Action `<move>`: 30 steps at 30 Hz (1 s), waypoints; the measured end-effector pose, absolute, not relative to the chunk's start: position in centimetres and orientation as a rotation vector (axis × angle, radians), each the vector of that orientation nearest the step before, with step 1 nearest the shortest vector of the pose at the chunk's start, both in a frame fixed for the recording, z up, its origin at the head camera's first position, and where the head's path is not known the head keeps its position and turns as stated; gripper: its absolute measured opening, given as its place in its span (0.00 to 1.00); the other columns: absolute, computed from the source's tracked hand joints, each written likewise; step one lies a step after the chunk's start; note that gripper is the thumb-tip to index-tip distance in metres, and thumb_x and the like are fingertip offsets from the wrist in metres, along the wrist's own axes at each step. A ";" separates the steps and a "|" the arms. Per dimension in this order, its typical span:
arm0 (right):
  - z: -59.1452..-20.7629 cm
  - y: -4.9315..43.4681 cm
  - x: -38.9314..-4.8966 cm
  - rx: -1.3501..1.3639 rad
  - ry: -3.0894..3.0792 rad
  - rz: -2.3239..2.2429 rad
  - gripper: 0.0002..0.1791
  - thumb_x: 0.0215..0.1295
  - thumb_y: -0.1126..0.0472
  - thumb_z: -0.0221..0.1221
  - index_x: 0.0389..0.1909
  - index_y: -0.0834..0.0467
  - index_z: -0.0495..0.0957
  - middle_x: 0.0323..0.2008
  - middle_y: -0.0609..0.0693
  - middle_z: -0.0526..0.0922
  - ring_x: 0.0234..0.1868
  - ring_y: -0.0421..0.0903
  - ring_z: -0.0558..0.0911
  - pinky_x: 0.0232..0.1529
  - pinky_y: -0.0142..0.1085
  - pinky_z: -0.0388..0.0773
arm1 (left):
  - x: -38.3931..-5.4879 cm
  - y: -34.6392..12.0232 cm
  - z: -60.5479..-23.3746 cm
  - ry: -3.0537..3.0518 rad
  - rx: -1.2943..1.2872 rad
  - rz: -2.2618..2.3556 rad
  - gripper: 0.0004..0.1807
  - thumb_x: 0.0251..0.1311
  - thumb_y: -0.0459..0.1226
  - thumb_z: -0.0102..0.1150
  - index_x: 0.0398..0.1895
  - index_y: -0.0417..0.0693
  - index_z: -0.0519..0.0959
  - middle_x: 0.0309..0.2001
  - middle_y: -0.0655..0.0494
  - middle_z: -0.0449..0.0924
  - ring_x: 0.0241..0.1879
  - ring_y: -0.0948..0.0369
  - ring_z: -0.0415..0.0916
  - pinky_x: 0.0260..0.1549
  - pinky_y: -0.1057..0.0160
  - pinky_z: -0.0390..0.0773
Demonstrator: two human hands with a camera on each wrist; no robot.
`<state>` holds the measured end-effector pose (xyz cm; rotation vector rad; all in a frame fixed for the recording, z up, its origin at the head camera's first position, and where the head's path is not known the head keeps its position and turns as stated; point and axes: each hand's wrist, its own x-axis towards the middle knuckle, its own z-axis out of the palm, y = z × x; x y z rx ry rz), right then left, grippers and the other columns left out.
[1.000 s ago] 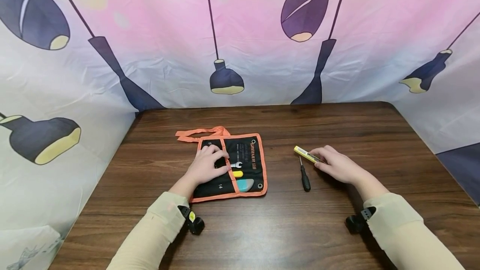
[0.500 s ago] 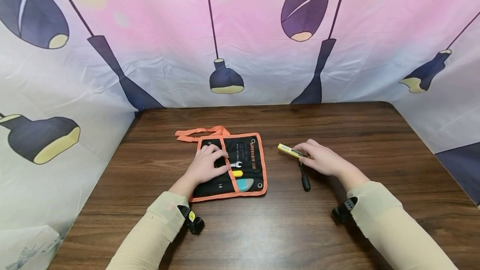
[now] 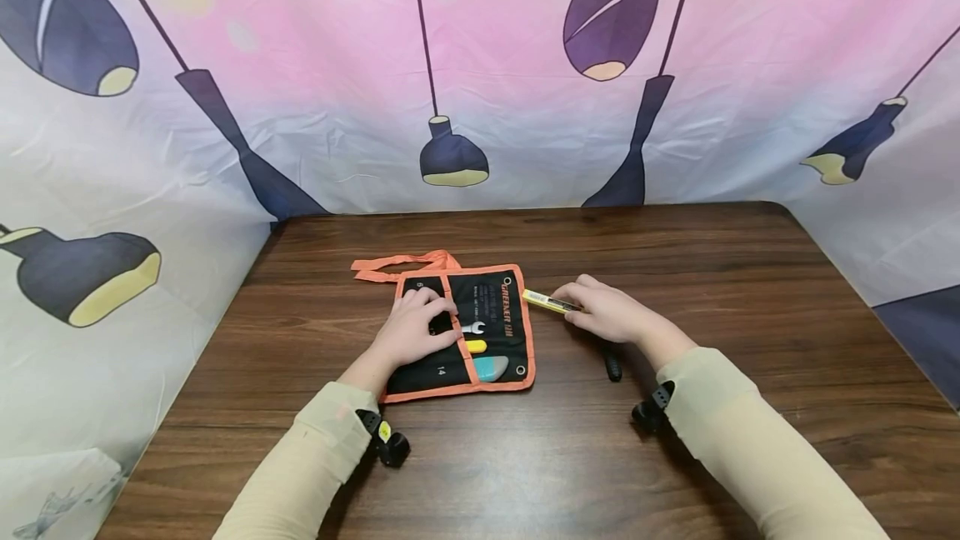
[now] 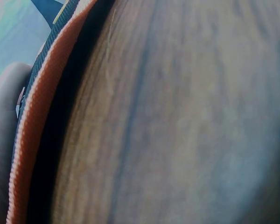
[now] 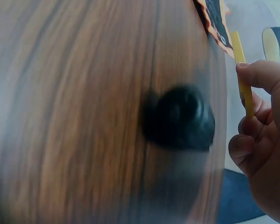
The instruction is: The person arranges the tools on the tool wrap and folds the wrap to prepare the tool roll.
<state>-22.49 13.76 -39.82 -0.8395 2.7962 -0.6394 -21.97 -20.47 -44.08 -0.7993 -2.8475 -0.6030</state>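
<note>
A black tool pouch (image 3: 420, 382) with orange trim lies flat on the table. My left hand (image 3: 412, 327) rests on its pocket side, fingers and thumb near the orange pocket edge. From the pocket stick out a wrench end (image 3: 474, 328), a yellow tip (image 3: 476, 347) and a teal-and-grey rounded end (image 3: 491, 369). My right hand (image 3: 611, 315) pinches a slim yellow case (image 3: 547, 302) with a printed label between thumb and fingers; its far end is at the pouch's right edge. A black-handled screwdriver (image 3: 613, 367) lies partly hidden beneath the right hand.
An orange tie strap (image 3: 401, 261) lies loose behind the pouch. The dark wood table (image 3: 510, 457) reaches back to a printed cloth backdrop (image 3: 510, 148). A dark, blurred round object (image 5: 182, 116) appears in the right wrist view.
My right hand has moved left with the yellow case, from beyond the screwdriver up to the pouch's right edge, now covering much of the screwdriver. My left hand and the pouch stay put.
</note>
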 end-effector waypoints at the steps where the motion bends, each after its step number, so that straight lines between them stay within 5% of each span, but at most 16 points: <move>1: -39.8 13.5 -22.6 -0.841 2.794 -0.632 0.17 0.67 0.58 0.54 0.57 0.51 0.74 0.40 0.47 0.71 0.35 0.42 0.72 0.38 0.40 0.70 | -22.0 -20.5 -44.1 -2.846 -0.802 -0.601 0.17 0.55 0.53 0.61 0.45 0.58 0.80 0.45 0.56 0.70 0.44 0.55 0.63 0.44 0.51 0.60; 20: -40.6 7.9 -23.4 -0.989 2.720 -0.521 0.16 0.68 0.58 0.53 0.56 0.49 0.74 0.40 0.46 0.70 0.32 0.42 0.69 0.35 0.38 0.67 | -22.0 -20.5 -44.1 -2.863 -0.794 -0.609 0.17 0.54 0.55 0.60 0.44 0.60 0.79 0.46 0.57 0.70 0.45 0.56 0.63 0.45 0.51 0.60; 30: -40.8 7.0 -23.7 -0.976 2.701 -0.489 0.16 0.68 0.57 0.54 0.56 0.47 0.74 0.44 0.47 0.71 0.39 0.42 0.73 0.41 0.40 0.70 | -22.0 -20.6 -44.1 -2.850 -0.805 -0.621 0.17 0.53 0.54 0.61 0.44 0.60 0.80 0.46 0.57 0.70 0.45 0.56 0.63 0.45 0.51 0.60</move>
